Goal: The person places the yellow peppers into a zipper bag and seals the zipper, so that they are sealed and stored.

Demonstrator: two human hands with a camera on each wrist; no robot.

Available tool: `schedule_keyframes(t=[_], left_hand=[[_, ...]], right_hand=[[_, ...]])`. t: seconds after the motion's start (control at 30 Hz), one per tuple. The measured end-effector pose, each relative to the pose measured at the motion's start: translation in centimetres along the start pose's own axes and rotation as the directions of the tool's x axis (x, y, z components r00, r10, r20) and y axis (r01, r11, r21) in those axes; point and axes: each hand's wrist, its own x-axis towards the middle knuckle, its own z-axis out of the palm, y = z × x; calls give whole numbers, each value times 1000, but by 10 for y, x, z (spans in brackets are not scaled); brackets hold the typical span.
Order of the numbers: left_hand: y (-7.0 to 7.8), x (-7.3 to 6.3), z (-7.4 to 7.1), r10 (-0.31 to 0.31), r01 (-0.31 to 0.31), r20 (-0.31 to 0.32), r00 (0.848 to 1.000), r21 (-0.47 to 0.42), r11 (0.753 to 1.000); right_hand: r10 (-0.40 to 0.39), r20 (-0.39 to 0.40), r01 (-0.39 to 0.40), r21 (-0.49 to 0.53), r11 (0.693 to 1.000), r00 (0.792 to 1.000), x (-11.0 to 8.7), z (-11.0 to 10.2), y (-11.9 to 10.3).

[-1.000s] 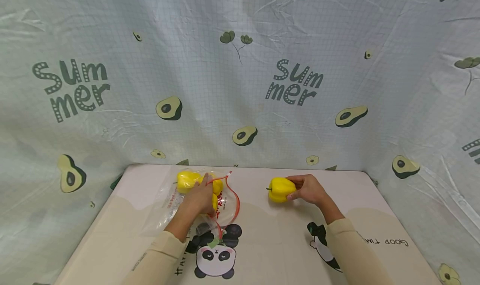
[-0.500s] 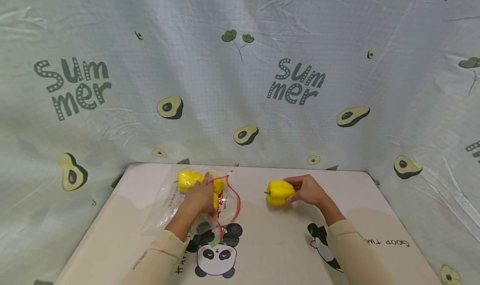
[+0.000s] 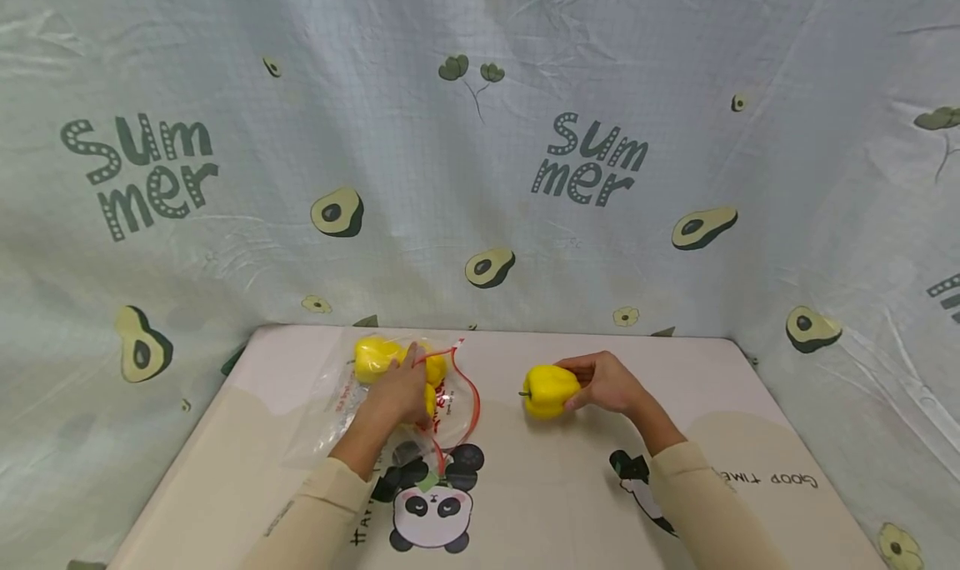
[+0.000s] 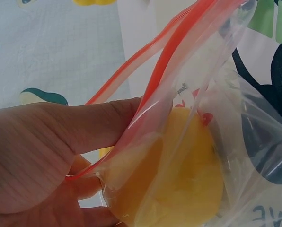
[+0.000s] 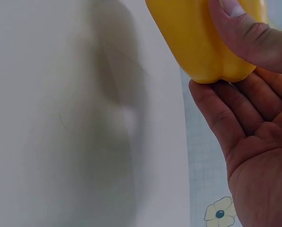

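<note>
Plainly, the loose pepper point(image 3: 551, 391) is in the right hand point(image 3: 609, 384), which meets it from three o'clock; its stem points to nine o'clock, toward the bag point(image 3: 455, 420), well apart from it on the table point(image 3: 555, 487). The thumb lies along the pepper's side, with fingertips at its blunt end, so the hand pinches it away from the stem. Whether the pepper touches the table I cannot tell.

The left hand point(image 3: 397, 393) grips the bag by its red edge point(image 4: 155, 80); whether the thumb is inside the plastic is unclear. Bagged peppers point(image 3: 377, 359) show at eleven, two and three o'clock of that hand, and the mouth gapes toward three.

The loose pepper looks smooth and is held by one end, so it could twist or drop if the thumb eased. The plastic looks limp: should the left hand slacken, the mouth could sag shut and the stem catch on the red edge. Tugging that edge could roll bagged peppers out, as the mouth is unsealed, and a hard push from three o'clock could skid the bag toward nine
</note>
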Motion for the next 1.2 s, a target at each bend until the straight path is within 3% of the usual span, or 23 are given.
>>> schedule_keyframes(t=[0.7, 1.2], left_hand=[[-1, 1, 1, 12, -12, 0, 1000, 16, 1000], [-3, 1, 1, 16, -16, -4, 1000, 20, 1000]], right_hand=[[-68, 46, 66, 43, 997, 997, -5, 16, -10], [-63, 70, 58, 61, 996, 996, -6, 29, -15]])
